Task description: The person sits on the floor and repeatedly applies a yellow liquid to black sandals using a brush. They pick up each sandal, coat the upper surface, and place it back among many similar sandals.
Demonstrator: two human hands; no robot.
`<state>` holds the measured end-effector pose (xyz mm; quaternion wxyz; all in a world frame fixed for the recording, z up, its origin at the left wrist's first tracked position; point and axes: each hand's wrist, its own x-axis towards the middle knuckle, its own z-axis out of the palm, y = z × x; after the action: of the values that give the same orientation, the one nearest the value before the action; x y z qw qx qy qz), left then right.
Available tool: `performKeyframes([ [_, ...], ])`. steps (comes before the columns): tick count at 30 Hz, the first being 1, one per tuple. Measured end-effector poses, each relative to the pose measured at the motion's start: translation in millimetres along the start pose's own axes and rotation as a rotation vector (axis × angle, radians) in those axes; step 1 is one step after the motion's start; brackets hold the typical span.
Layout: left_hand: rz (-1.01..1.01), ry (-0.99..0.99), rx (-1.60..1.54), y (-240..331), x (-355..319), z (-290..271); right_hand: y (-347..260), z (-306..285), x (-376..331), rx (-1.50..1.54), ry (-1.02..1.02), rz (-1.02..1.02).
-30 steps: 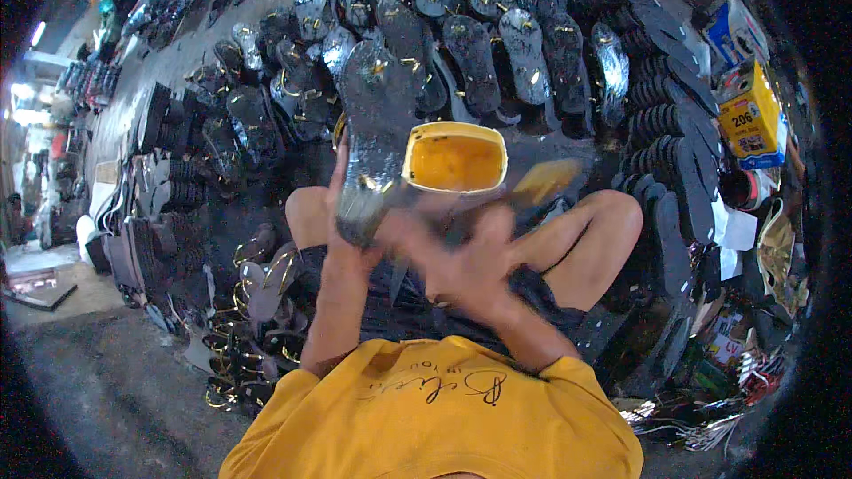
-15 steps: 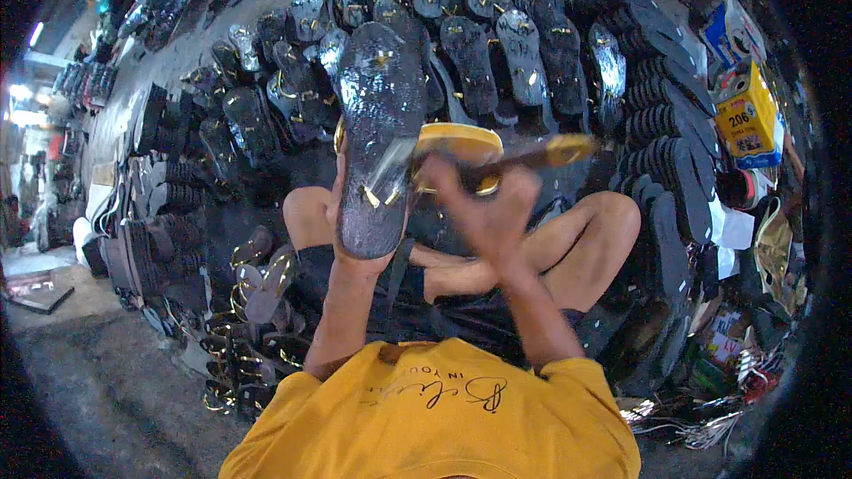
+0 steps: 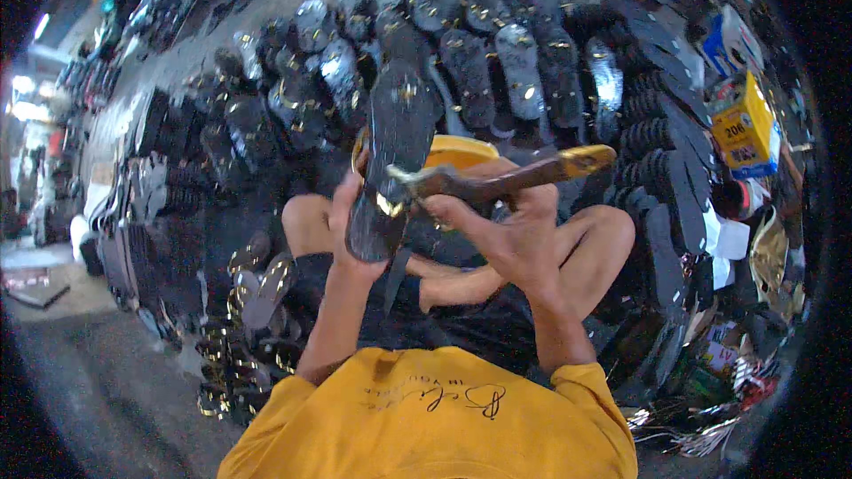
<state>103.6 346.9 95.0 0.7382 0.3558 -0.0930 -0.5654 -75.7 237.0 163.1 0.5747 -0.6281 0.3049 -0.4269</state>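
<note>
Black rubber sole [image 3: 395, 160] is held upright in the left hand [image 3: 348, 222], fingers clenched around its lower end, directly in front of the chest and above the crossed legs. Right hand [image 3: 515, 231] is closed on the wooden handle of a brush [image 3: 506, 179], whose working end touches the sole near its lower part, where a glint of yellow shows.

Change noted: one second ago the brush was at the yellow tub [image 3: 457, 153] and both hands were blurred in motion; half a second ago the brush had lifted clear, its handle lying across the tub's mouth. Now the brush tip is laid against the sole itself, and the sole has risen slightly so that it covers most of the tub behind it. Judgement: loading of the brush appears finished and coating of the sole has begun.

Rows of similar dark soles [image 3: 497, 71] lie fanned across the floor beyond, many with shiny patches. Yellow carton [image 3: 744, 124] stands at the right, well apart from the hands. Position of these items is unchanged across the frames.
</note>
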Motion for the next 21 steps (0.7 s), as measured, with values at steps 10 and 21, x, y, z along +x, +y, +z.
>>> performKeyframes([
  [10, -0.124, -0.138, -0.013, -14.9, -19.8, 11.6, 14.8, -9.0, 39.0, -0.259, 0.270, 0.055],
  [21, 0.061, 0.130, 0.290, 41.5, 211.4, 59.2, 104.5, -141.3, 54.9, -0.229, 0.795, 0.277],
])
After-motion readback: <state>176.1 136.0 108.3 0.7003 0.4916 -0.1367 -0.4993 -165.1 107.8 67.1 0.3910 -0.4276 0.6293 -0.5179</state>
